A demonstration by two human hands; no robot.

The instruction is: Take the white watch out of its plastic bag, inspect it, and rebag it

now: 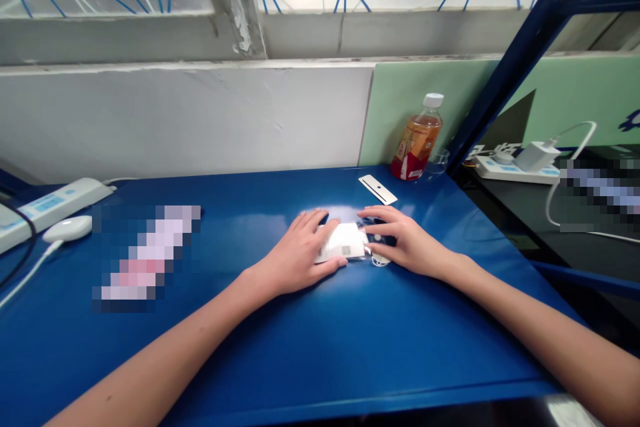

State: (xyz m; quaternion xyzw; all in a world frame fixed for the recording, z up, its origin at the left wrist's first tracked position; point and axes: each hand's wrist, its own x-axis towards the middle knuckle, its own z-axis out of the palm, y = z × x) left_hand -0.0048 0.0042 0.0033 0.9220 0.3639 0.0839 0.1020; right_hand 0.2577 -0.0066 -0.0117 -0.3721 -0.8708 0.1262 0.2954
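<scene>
A small white packet (347, 240) with a dark printed square lies on the blue table (320, 340). My left hand (303, 253) rests over its left side, fingers spread and palm down. At the packet's right end, my right hand (407, 240) touches or nearly touches clear plastic, its fingers apart and curved. Partly under the right hand's fingers is a small round white piece with a toothed edge (381, 259). Behind that hand lies a flat white card with a slot (379, 189).
A bottle with an orange and red label (417, 140) stands at the back right, near a blue slanted post (505, 60). Power strips (55, 207) with white cables lie at the left, with a blurred-out item (150, 253) beside them. Another strip (517, 170) is at the right.
</scene>
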